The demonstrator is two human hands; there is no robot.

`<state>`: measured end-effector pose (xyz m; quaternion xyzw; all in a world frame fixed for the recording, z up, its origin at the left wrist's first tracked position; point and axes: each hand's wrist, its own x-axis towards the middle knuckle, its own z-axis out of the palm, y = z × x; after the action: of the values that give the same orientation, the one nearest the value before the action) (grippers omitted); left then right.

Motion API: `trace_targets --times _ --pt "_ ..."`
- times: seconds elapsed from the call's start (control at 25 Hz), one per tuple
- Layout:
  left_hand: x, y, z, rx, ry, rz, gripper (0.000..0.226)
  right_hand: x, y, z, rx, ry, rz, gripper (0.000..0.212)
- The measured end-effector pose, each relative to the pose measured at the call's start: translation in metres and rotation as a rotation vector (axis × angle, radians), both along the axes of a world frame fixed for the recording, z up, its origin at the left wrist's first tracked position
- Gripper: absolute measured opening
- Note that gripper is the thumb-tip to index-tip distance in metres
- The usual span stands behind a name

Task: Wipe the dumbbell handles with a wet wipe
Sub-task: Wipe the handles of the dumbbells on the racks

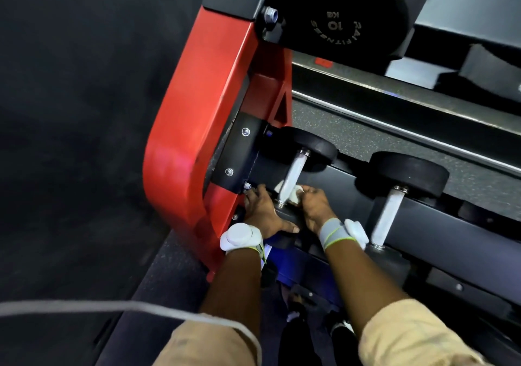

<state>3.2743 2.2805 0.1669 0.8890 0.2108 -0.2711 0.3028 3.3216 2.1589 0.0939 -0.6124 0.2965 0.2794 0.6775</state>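
Red rack post [197,112] flanks left fingers [253,196] gripping the dumbbell head [286,215]; right fingers [306,194] pinch wipe [294,194] on handle [293,171].

red upright [194,129] blocks left; gap btwn dumbbells [346,196] free.
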Motion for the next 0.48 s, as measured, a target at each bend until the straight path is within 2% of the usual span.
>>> trace_targets --times 0.2,0.32,0.48 --pt "0.0 0.002 -0.004 -0.006 0.009 0.001 0.145 0.008 0.003 -0.003 0.087 -0.047 -0.059 0.025" --pt "-0.001 0.0 -0.003 -0.008 0.014 0.009 0.144 -0.003 -0.006 -0.008 0.01 -0.038 -0.044 0.022" --pt "0.0 0.002 -0.005 -0.011 0.018 -0.008 0.146 0.017 -0.002 -0.008 0.047 -0.079 -0.073 0.024"
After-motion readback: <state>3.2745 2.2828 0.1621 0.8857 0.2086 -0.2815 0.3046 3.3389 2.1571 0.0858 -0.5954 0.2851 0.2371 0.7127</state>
